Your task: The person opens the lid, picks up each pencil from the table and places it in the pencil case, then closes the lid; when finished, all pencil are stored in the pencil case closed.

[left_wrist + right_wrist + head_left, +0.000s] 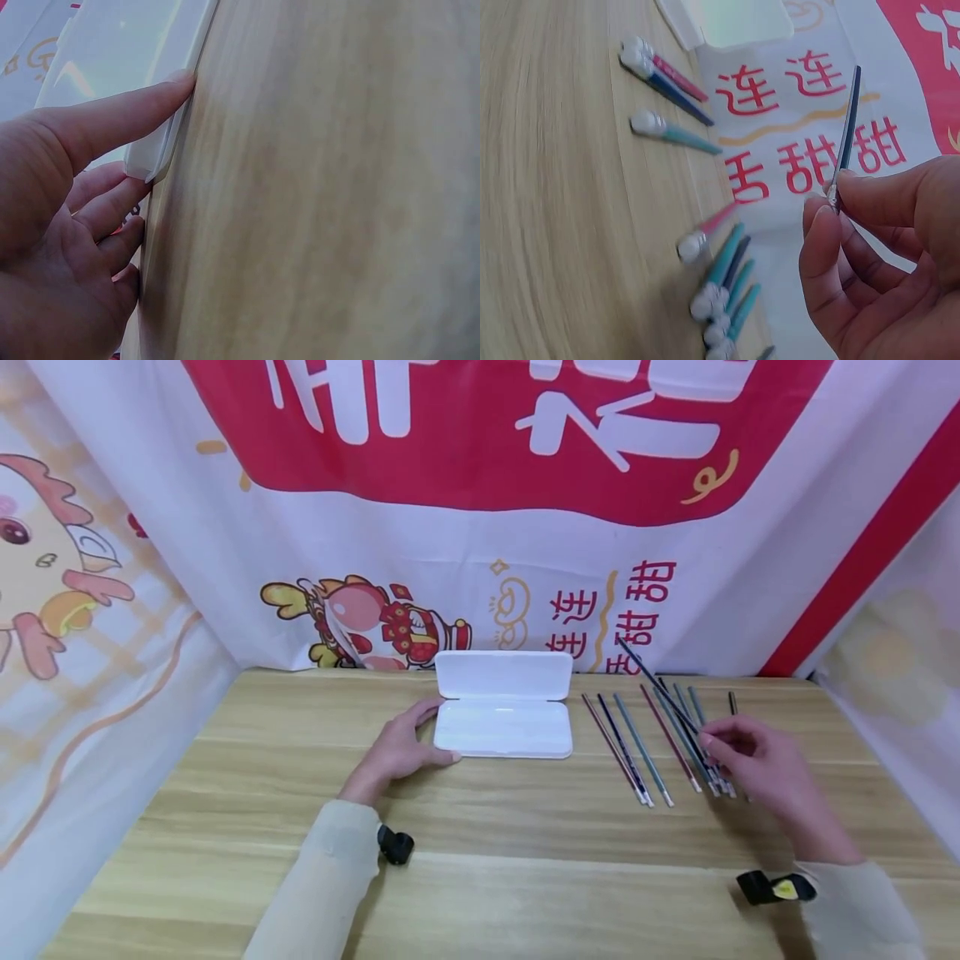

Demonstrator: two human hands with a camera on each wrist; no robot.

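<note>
Backdrop banner (675, 602): red Chinese characters, including 连 and 甜. White plastic hinged case (502, 727), lid open, far centre of the wooden table (525, 877); left hand (401, 747), fingers straight, touches its left edge. Right hand (757, 764) pinches one dark thin pen refill (652, 681), tilted above the row of coloured refills (645, 752) lying right of the case.

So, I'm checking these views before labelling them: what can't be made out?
- Head view: how many sticks lie under the right hand, which covers them.
- Left wrist view: white case cut off by the edge.
- Right wrist view: stick tips blurred.
</note>
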